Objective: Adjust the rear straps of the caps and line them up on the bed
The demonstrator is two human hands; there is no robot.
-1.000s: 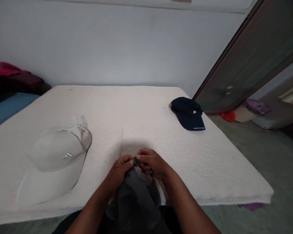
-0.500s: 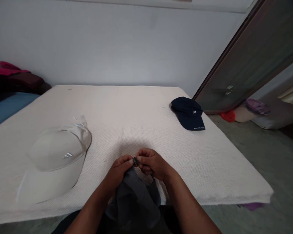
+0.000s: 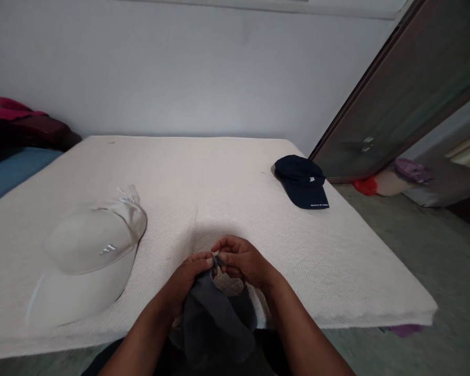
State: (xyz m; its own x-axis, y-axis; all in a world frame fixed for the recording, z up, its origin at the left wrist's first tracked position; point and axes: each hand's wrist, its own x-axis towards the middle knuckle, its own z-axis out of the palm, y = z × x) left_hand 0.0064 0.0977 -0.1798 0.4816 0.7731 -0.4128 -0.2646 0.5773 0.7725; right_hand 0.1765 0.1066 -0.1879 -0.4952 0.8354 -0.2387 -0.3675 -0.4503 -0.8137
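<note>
Below left hand and right hand, dark grey cap; its strap in both hands' clamped grip

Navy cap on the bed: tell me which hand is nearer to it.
Right. The right hand is nearer the camera than the navy cap and to its left; the left hand is farther left.

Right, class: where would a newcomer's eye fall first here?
Probably the large pale fabric cap at the left of the cream textured cover. Next comes the navy-blue fabric cap near the cover's right edge. Then the dark grey fabric item at front centre, pinched by the left hand and right hand.
</note>
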